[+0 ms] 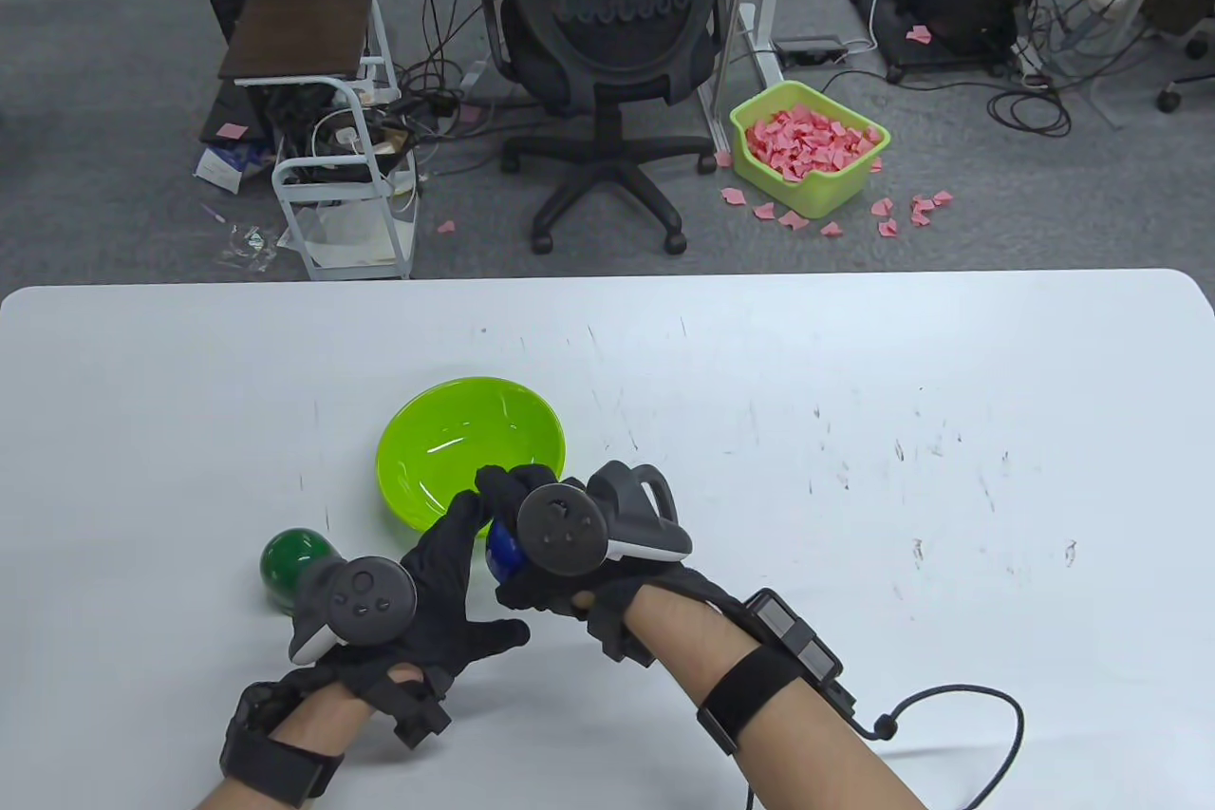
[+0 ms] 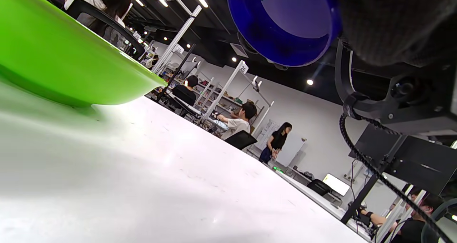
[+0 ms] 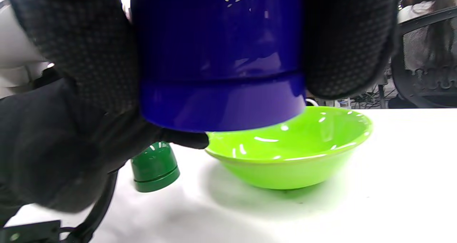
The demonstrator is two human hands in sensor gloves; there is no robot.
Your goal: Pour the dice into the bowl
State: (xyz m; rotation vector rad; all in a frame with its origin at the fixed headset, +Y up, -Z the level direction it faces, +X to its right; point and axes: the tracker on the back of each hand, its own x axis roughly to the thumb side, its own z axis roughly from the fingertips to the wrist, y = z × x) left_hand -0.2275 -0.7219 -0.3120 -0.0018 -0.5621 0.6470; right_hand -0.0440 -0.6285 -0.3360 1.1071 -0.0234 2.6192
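Note:
My right hand grips a blue cup and holds it above the table, just off the near rim of the lime green bowl. In the right wrist view the cup hangs mouth down between my fingers, above and in front of the bowl. My left hand lies open, its fingers reaching up to the cup's mouth. From below, the left wrist view shows the cup's open mouth and the bowl's side. No dice show. The bowl looks empty.
A dark green cup stands mouth down on the white table, left of my left hand, and shows in the right wrist view. Beyond the table's far edge are an office chair and a bin of pink scraps.

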